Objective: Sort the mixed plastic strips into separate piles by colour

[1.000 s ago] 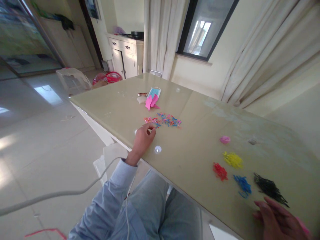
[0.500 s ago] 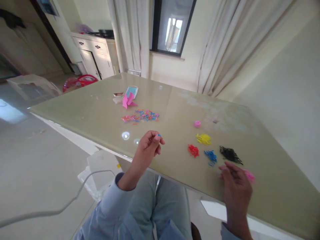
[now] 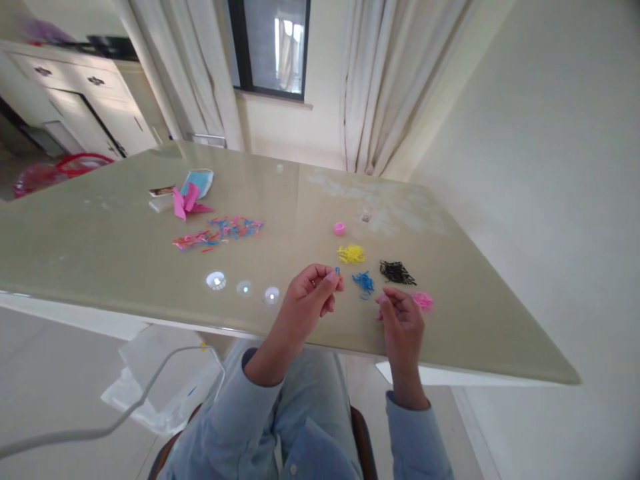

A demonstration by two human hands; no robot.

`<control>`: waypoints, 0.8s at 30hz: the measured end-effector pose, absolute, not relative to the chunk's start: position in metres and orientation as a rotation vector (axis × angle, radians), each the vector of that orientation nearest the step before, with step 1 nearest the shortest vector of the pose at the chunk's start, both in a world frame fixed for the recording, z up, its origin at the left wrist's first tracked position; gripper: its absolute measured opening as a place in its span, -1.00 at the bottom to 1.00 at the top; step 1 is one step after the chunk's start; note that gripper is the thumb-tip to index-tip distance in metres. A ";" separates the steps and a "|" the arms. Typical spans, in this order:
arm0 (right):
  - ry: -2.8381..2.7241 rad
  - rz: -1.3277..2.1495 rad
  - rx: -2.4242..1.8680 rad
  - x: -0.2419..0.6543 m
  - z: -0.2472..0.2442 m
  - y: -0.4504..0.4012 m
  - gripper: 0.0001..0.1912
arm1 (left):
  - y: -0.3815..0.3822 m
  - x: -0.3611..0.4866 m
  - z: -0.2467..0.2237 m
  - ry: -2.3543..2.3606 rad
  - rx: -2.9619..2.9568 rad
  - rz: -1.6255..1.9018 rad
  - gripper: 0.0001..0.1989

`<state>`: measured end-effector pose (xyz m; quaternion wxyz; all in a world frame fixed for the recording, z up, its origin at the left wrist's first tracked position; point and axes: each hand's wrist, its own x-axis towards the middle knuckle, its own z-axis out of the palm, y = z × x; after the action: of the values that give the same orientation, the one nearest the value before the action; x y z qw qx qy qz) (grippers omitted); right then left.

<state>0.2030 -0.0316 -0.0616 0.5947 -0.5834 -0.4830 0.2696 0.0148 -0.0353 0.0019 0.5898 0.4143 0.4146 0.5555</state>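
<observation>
My left hand [image 3: 311, 297] pinches a small blue piece [image 3: 337, 271] between thumb and forefinger, just left of the blue pile [image 3: 364, 283]. Beside the pink pile [image 3: 423, 301], my right hand [image 3: 401, 320] has thumb and forefinger together; whatever they hold, if anything, is too small to make out. A yellow pile [image 3: 351, 254] and a black pile [image 3: 397, 273] lie behind the hands. The red pile is mostly hidden by my left hand. Farther left lies a mixed heap [image 3: 235, 228] of pink, blue and red pieces.
On the glossy table [image 3: 120, 260] are a pink folded paper [image 3: 186, 202], a blue mask [image 3: 199, 181] and a small wrapper [image 3: 162, 191] at the left. A pink round object [image 3: 339, 229] sits behind the yellow pile. A grey cable [image 3: 145, 393] hangs at the lower left.
The view has swung to the right. My left hand, still pinching the blue piece, has moved right, over the red pile. My right hand is nearer to it.
</observation>
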 end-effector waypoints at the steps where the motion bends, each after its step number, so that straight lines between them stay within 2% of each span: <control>1: -1.115 0.630 -1.349 0.203 -0.061 -0.032 -0.71 | -0.033 0.022 -0.001 0.979 1.006 1.279 -0.67; 6: -1.043 0.624 -1.281 0.203 -0.064 -0.034 -0.74 | -0.016 0.052 -0.014 1.241 1.502 1.186 -0.83; 11: -0.970 0.619 -1.228 0.205 -0.068 -0.035 -0.78 | 0.007 0.066 -0.019 1.545 2.145 0.752 -0.77; 18: -0.973 0.654 -1.234 0.204 -0.066 -0.035 -0.78 | 0.025 0.079 -0.018 1.627 2.317 0.426 -0.71; 24: -0.985 0.644 -1.252 0.205 -0.067 -0.034 -0.75 | 0.025 0.070 -0.020 1.608 2.293 0.503 -0.74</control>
<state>0.2050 -0.0340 -0.0672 0.6530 -0.5519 -0.4341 0.2839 0.0700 0.0245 -0.0196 0.1472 0.7970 0.5590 0.1749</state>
